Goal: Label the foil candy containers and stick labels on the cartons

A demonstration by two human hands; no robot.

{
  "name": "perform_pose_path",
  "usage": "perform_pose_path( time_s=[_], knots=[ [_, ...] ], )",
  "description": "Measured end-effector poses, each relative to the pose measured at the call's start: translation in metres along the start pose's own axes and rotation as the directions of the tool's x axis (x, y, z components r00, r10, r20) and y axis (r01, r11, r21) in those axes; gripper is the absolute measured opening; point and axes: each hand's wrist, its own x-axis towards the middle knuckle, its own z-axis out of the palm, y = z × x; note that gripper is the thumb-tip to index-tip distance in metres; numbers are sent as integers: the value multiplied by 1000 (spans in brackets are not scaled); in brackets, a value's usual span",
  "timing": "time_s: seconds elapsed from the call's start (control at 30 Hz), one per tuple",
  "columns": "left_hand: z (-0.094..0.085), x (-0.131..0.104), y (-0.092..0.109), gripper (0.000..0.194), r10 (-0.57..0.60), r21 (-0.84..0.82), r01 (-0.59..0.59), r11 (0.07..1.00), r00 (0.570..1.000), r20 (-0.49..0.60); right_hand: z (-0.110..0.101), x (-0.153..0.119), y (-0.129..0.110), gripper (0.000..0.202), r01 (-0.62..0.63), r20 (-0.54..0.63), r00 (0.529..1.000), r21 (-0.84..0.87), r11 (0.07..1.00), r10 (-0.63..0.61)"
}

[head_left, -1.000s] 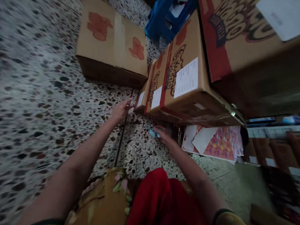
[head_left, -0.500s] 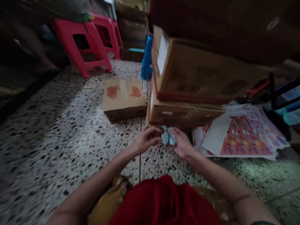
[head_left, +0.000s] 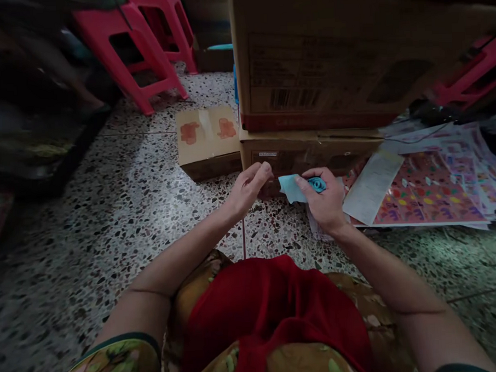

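Blue roll is sitting in the right hand, its coiled end facing up between thumb and curled fingers, while its paler loose end is sticking out on the left side, past the thumb tip. Grip, right: thumb is pressing down on the roll where the loose end is leaving it, fingers wrapping beneath; hold is looking secure. Grip, left: the left hand is hovering just beside the loose end, apart from it, fingers curling in and thumb and index tips pressing together; nothing is showing between them, though something very thin could be escaping notice. Step in hand, as judged: the roll is being handled at its free end, one hand steadying it. Next move, as judged: taking that end would be calling for the left fingertips to part and cross the small gap, with the right thumb keeping the coil from loosening. Position: the roll is being held above the speckled floor, in front of the lower carton; printed sheets are lying to the right, a small box is standing to the left.
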Motion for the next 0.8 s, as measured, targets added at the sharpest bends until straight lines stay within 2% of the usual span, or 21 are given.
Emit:
perform_pose_path(
  time_s=[0.1, 0.17, 0.23, 0.3, 0.37, 0.43, 0.5, 0.57, 0.67, 0.8],
  knots=[
    [5, 4, -9, 42, 13, 102, -21, 995, 996, 84, -3, -3, 4, 21, 94, 14, 995, 8, 996, -94],
    [6, 4, -16, 33, 42, 113, -54, 992, 994, 105, -3, -5, 8, 19, 72, 35, 996, 108, 991, -77],
    [4, 1, -20, 25, 131, 109, -136, 985, 990, 51, -2, -5, 13, 18, -27, 55, 998, 274, 961, 13],
    [-1, -2, -21, 19, 251, 155, -248, 956, 968, 4, -1, -1, 20, 20, -161, 105, 986, 436, 885, 128],
    [-6, -5, -21, 20, 356, 214, -348, 913, 934, -1, -3, 4, 27, 23, -285, 188, 958, 536, 795, 216],
    [-11, -5, -22, 28, 391, 232, -384, 894, 920, 16, -5, 9, 35, 25, -379, 263, 925, 576, 725, 275],
    [-13, -5, -28, 31, 349, 198, -351, 915, 936, 43, -9, 13, 42, 26, -425, 297, 905, 587, 689, 305],
    [-13, -3, -35, 27, 249, 115, -257, 959, 965, 85, -14, 15, 46, 26, -433, 293, 901, 580, 690, 320],
    [-8, -3, -41, 22, 108, -63, -102, 993, 988, 112, -21, 15, 46, 25, -407, 264, 913, 532, 742, 312],
    [4, -4, -35, 24, 19, -300, 4, 954, 997, 73, -26, 11, 38, 26, -413, 308, 902, 409, 814, 303]
  ],
)
